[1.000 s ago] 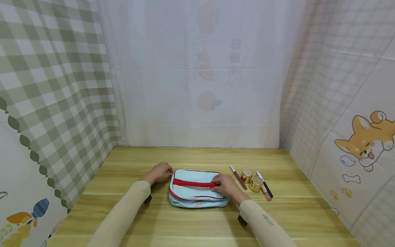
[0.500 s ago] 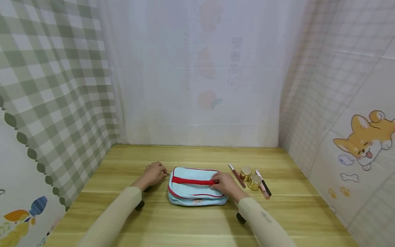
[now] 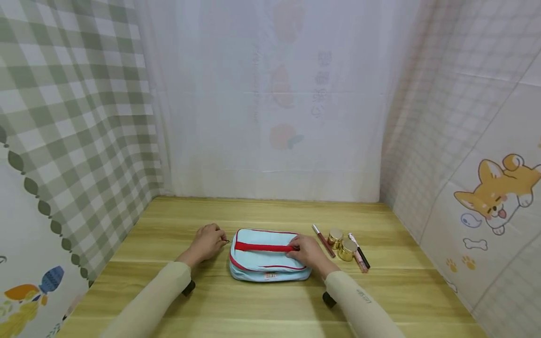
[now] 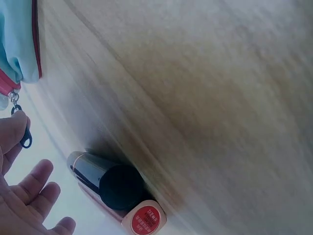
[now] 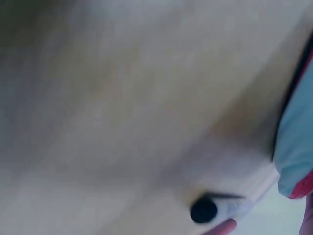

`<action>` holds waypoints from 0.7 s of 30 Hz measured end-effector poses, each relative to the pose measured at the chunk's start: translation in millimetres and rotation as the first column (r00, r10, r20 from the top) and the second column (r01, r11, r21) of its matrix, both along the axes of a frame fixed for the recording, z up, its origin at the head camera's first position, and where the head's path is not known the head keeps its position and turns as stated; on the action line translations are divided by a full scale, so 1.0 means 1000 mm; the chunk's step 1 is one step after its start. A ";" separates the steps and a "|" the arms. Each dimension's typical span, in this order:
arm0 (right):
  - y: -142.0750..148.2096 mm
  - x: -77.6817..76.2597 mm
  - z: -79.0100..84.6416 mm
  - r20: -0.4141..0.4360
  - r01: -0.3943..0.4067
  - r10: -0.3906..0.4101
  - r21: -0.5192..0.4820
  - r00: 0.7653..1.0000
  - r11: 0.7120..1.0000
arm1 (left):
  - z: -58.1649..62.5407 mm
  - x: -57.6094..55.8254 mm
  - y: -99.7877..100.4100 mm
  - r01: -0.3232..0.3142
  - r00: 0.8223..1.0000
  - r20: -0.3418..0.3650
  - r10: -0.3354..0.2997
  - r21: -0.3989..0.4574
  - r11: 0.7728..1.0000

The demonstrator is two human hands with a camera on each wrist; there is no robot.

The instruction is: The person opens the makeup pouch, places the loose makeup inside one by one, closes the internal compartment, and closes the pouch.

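Observation:
A light-blue zip pouch (image 3: 270,258) with red piping lies on the wooden table. Its red carry handle (image 3: 259,247) runs across the lid. In the head view, my right hand (image 3: 310,252) grips the right end of that handle. To the left of the pouch is my left hand (image 3: 208,241). In the left wrist view, its thumb and a finger pinch the dark zipper pull (image 4: 25,134), which hangs from a metal slider at the pouch's corner. The other fingers (image 4: 36,181) are spread loosely. The right wrist view shows only part of the pouch (image 5: 298,132) and a fingertip.
Right of the pouch lie two gold-lidded jars (image 3: 347,251), a brown pencil-like tube (image 3: 324,241), a black pen-like tube (image 3: 362,258) and a pink tube (image 3: 361,264). The left wrist view shows a black-ended tube (image 4: 122,186) beside a red-labelled one (image 4: 145,219). Cloth curtains (image 3: 270,183) enclose the table.
My left hand has drawn back leftward and slightly toward me, away from the pouch's left end, with the zipper pull. My right hand keeps its hold on the handle.

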State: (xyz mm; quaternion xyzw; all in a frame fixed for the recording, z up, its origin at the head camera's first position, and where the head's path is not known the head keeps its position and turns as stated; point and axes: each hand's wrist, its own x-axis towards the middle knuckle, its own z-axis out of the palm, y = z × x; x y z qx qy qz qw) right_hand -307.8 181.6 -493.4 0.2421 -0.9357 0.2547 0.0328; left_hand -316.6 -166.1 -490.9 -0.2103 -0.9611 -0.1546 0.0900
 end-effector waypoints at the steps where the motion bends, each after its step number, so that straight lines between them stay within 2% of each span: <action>1: 0.001 0.000 0.000 0.001 -0.013 0.013 0.007 1.000 1.000 | 0.000 0.000 0.000 -0.004 1.000 0.008 0.004 -0.001 1.000; 6: 0.010 -0.001 0.006 -0.006 -0.120 0.121 0.047 0.993 0.992 | -0.001 -0.002 0.001 -0.025 1.000 0.016 0.026 -0.010 1.000; 10: 0.017 -0.005 0.008 0.076 -0.144 0.144 0.000 0.987 0.990 | 0.000 -0.003 0.001 -0.023 1.000 0.005 0.023 -0.015 1.000; 14: 0.018 -0.008 0.007 0.141 -0.092 0.098 -0.047 0.985 0.995 | 0.001 -0.003 0.001 -0.026 1.000 0.010 0.027 -0.019 0.999; 21: 0.008 -0.007 0.005 0.123 0.039 -0.036 -0.024 0.992 0.999 | 0.002 0.003 0.000 -0.035 0.999 0.018 0.035 -0.003 0.999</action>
